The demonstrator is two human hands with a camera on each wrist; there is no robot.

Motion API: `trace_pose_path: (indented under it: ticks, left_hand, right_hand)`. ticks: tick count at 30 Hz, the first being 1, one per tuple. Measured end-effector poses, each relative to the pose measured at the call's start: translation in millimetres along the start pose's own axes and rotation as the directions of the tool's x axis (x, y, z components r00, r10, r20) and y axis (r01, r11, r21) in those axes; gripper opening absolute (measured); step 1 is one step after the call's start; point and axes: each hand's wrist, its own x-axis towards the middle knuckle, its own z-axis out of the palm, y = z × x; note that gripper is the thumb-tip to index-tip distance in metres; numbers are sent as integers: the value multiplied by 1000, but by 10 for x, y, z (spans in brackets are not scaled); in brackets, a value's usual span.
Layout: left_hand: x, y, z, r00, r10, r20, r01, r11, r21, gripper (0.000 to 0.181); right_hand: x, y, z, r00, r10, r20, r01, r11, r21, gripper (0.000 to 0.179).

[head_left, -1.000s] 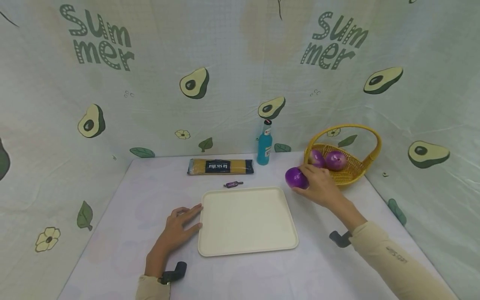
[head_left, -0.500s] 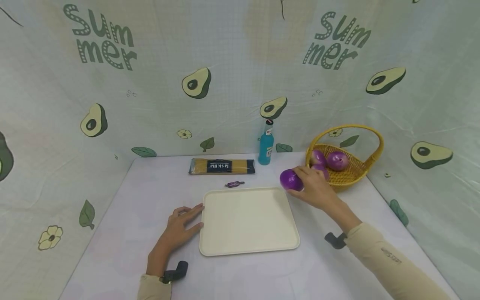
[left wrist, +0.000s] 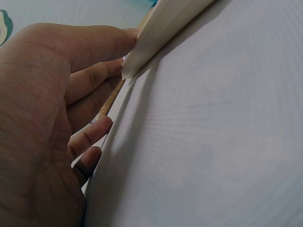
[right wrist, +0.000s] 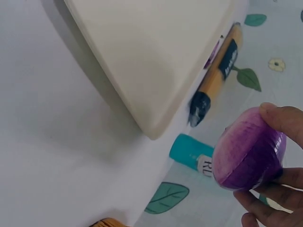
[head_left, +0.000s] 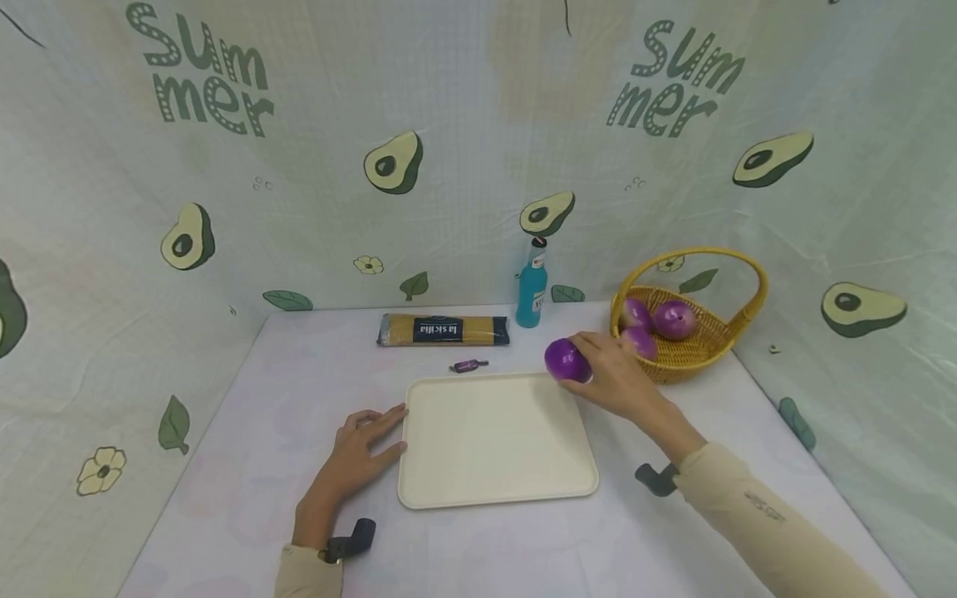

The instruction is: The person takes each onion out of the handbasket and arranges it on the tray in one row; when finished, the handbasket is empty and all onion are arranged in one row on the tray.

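Observation:
My right hand (head_left: 616, 378) holds a glossy purple onion (head_left: 566, 360) between thumb and fingers, close over the far right corner of a cream tray (head_left: 497, 440). In the right wrist view that onion (right wrist: 248, 149) shows a paler pink side, with the fingers curled around its far end. At the tray's left edge lies my left hand (head_left: 355, 457), its thumb and index fingertips touching the rim. The left wrist view shows the left thumb (left wrist: 106, 42) against the tray's side wall (left wrist: 158, 35), the other fingers loosely bent.
A yellow wicker basket (head_left: 676, 365) with several purple onions (head_left: 674, 320) stands at the back right. Behind the tray lie a wrapped candy (head_left: 468, 365) and a pack of spaghetti (head_left: 441, 330). A blue bottle (head_left: 531, 297) stands upright near the patterned backdrop.
My right hand has carried the onion leftward, away from the basket to the tray's far right corner. Another onion in the basket has come into sight. My left hand stays at the tray.

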Motion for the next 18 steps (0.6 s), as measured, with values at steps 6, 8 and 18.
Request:
trace_pose_path:
  ticks: [6,8,18]
  left_hand:
    - [3,11,-3,1000,-6,0,6,1000,3,61]
    - [7,17,-5,1000,-1,-4,1,1000,7,61]
    - [6,7,1,1000,-1,-6,1,1000,12,61]
  right_hand:
    - [21,-44,45,999,-31,7,31,999,22,78]
    - [24,-53,55,999,-34,13,34,999,22,78]
    - [40,-114,100,999,-33,24,33,999,19,76]
